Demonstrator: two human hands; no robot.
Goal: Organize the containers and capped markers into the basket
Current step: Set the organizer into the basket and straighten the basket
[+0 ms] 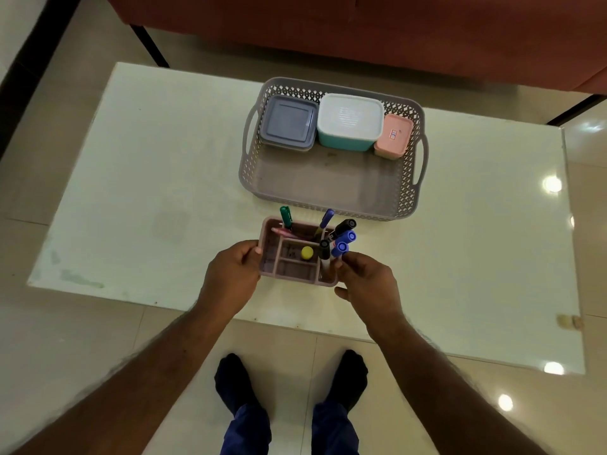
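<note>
A grey lattice basket [328, 201] stands on the white table, holding a grey lidded container [289, 123], a teal container with a white lid [349, 121] and a small pink container [393, 135] along its far side. In front of it sits a pink divided organizer [289, 267] with several capped markers [343, 239] upright and a yellow ball [307, 252] inside. My left hand [235, 274] grips the organizer's left side. My right hand [368, 284] grips its right side, fingers by the blue-capped markers.
The white table [147, 192] has a chipped front edge. A red-brown sofa [361, 31] runs along the far side. My feet in dark socks stand on the tiled floor [98, 349] below the table's front edge.
</note>
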